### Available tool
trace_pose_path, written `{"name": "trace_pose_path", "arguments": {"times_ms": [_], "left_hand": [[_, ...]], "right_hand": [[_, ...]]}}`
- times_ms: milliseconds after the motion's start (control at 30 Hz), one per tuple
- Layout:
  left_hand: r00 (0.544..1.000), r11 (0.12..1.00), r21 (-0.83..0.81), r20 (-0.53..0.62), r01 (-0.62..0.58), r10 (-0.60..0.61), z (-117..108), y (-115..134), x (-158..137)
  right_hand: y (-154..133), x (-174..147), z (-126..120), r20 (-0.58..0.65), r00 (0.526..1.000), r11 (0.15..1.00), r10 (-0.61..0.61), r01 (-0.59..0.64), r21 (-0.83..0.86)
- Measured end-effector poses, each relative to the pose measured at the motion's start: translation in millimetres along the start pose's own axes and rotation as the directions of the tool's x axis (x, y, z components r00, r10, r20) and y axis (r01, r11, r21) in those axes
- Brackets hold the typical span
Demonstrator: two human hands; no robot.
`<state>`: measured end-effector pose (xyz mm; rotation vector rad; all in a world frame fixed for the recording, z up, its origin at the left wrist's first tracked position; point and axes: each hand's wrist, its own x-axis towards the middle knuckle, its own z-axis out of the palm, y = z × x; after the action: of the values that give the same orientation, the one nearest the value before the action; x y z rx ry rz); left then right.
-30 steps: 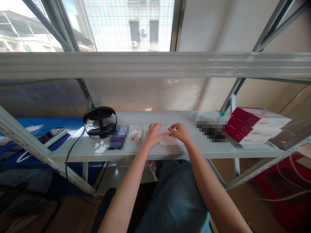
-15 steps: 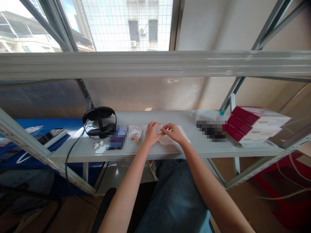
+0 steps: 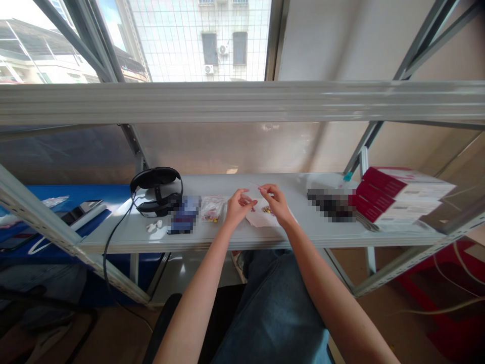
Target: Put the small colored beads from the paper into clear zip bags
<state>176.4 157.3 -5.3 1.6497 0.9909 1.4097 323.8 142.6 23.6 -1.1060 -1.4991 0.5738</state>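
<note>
My right hand pinches a thin, whitish see-through piece between thumb and fingertips; it shows nearly edge-on and its kind is unclear. Left of it, my left hand has thumb and fingers apart, with nothing visible between them. Both hands are above a white sheet of paper on the shelf. Small coloured bits, like beads, lie on the paper, partly hidden by my right hand. A clear plastic bag with more small coloured pieces lies to the left of my left hand.
On the left stand a black headset with a cable, white earbuds and a blurred phone-like item. Red-and-white boxes are stacked at the right beside a blurred dark object. A metal beam crosses above the grey shelf.
My hands have moved apart. The see-through piece, earlier between both hands, is now in my right hand alone, raised and tilted. The coloured bits on the paper have come into view.
</note>
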Motion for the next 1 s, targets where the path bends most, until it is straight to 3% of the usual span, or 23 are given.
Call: {"name": "trace_pose_path", "arguments": {"times_ms": [133, 267, 433, 1000], "left_hand": [[0.996, 0.974, -0.211, 0.067, 0.079, -0.066, -1.7, 5.2, -0.5], [0.977, 0.940, -0.286, 0.153, 0.187, -0.148, -2.5, 13.0, -3.3], [0.969, 0.919, -0.309, 0.093, 0.245, -0.227, -3.9, 13.8, -2.9], [0.978, 0.896, -0.393, 0.056, 0.205, -0.199, -4.2, 12.8, -1.7]], "right_hand": [[6.2, 2.3, 2.3, 0.019, 1.000, 0.991, 0.024, -0.026, 0.128], [5.0, 0.0, 3.8, 0.073, 0.995, 0.970, 0.062, -0.078, 0.229], [-4.3, -4.0, 4.4, 0.163, 0.981, 0.957, 0.106, -0.145, 0.252], [-4.2, -4.8, 3.5, 0.146, 0.986, 0.947, 0.084, -0.125, 0.298]]}}
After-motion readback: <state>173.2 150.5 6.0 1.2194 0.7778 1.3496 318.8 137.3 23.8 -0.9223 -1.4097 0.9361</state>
